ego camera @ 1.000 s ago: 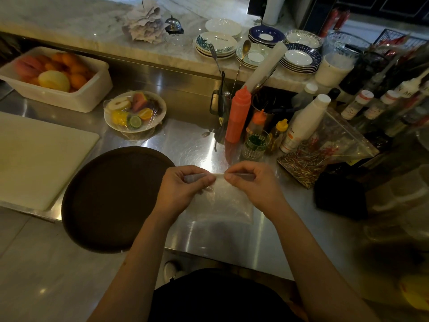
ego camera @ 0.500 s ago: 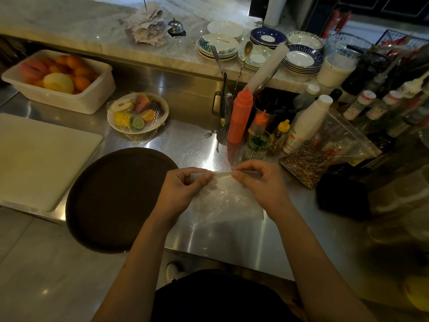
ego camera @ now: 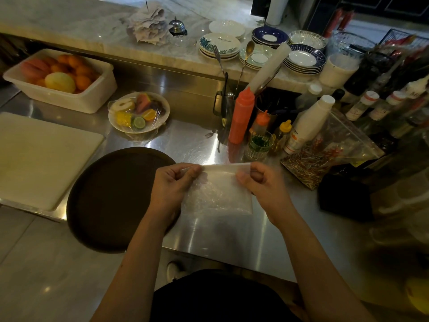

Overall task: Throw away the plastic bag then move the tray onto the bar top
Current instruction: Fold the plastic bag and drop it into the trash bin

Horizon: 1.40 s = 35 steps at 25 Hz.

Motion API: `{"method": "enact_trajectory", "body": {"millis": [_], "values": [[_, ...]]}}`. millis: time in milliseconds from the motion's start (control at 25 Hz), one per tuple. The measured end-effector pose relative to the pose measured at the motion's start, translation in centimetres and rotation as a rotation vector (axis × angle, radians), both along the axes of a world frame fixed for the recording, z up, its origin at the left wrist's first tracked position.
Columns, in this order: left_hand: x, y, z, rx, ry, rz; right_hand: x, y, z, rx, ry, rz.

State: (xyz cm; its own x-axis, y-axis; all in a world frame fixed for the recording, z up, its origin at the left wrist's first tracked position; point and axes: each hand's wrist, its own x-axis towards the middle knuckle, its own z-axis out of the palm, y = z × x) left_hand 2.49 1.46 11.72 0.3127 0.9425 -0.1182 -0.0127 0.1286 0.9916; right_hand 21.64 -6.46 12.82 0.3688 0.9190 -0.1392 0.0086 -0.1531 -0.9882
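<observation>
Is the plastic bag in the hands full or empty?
Empty, it seems: the plastic bag hangs flat and see-through between the left hand and right hand, with no bulge showing.

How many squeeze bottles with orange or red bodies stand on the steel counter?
2. The tall red squeeze bottle stands by the utensil holder; the small orange squeeze bottle stands just to its right, behind a patterned glass. The dark clutter further right may hide others.
</observation>
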Motion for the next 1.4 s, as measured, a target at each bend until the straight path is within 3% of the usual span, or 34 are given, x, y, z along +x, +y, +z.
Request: {"method": "enact_trajectory", "body": {"millis": [160,400,800,1040,1160,1400], "values": [[0.4,0.0,-0.1,-0.037,-0.010,-0.004,0.0,0.2,-0.2,0.009,0.000,-0.090],[-0.6,0.1,-0.7,-0.254,-0.080,-0.212,1.4,0.6,0.3,0.056,-0.047,-0.210],[-0.5,1.0,-0.2,-0.130,-0.017,-0.062,2.0,-0.4,0.2,-0.106,0.124,0.075],[-3.2,2.0,-0.8,-0.226,-0.057,-0.029,-0.6,2.1,0.1,-0.092,0.055,0.036],[-3.5,1.4,-0.6,-0.282,-0.092,-0.115,-0.8,2.2,0.2,-0.060,0.042,-0.016],[-3.7,1.3,-1.0,-0.237,0.015,-0.074,-1.3,2.4,-0.1,-0.078,0.030,0.022]]}}
